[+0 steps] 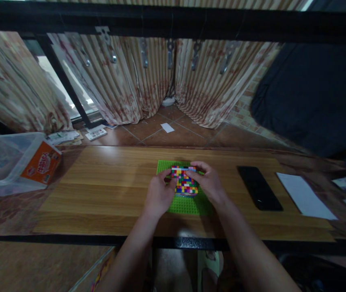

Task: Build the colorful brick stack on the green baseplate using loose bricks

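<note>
A block of many-coloured toy bricks (186, 184) stands on a green studded baseplate (185, 206) at the middle of the wooden table. My left hand (160, 194) grips the block's left side, thumb and fingers curled against it. On the right side, my right hand (207, 181) holds the block too, its thumb on the upper face and its fingers around the far right corner. Parts of the fingers behind the bricks are hidden. Whether the block is pressed onto the baseplate or just rests there, I cannot tell.
Right of the baseplate lies a black phone-like slab (259, 187), with a white sheet (306, 195) beyond it. A clear plastic bin (11, 162) with an orange label stands at the left. Metal hooks (170, 53) hang from a dark bar above the table (106, 190).
</note>
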The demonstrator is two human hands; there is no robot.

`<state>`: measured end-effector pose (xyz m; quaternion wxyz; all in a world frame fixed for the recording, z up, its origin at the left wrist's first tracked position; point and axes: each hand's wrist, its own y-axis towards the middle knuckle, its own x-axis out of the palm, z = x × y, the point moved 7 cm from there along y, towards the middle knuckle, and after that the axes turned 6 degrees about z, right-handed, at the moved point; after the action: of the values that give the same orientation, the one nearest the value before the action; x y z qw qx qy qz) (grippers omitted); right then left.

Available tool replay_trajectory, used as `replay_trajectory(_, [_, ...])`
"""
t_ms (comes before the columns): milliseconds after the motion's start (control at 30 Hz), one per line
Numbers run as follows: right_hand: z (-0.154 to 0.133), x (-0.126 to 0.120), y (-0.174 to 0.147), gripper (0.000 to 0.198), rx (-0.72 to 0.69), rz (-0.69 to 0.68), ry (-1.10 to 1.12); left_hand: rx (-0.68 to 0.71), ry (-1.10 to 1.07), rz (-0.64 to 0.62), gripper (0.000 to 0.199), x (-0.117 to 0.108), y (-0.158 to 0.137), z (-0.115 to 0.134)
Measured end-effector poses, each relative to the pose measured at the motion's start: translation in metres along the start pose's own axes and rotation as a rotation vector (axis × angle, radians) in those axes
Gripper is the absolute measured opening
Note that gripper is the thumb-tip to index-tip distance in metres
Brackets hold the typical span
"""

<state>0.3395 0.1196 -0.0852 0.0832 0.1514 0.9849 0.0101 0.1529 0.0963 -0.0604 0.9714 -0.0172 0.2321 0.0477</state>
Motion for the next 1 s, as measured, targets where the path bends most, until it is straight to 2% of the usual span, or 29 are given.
replay_trajectory(133, [0.007,0.009,-0.002,0.042,0.133,-0.058,0.185,0.019,0.086,0.013,0.038,0.0,-0.004,0.006])
replay_trajectory(333, [0.006,0.012,-0.004,0.04,0.167,-0.055,0.241,0.039,0.149,0.046,0.035,0.0,-0.008,0.007])
replay_trajectory(533, [0.002,0.016,-0.005,0.04,0.184,-0.057,0.289,0.052,0.059,0.106,0.032,-0.002,-0.005,0.005])
replay_trajectory(800, [-0.002,0.016,-0.006,0.036,0.191,-0.067,0.364,0.036,-0.014,0.084,0.035,0.002,-0.003,0.003])
replay_trajectory(1000, [0.003,0.024,-0.004,0.04,0.21,-0.007,0.369,-0.006,-0.242,0.174,0.038,0.012,0.019,-0.011])
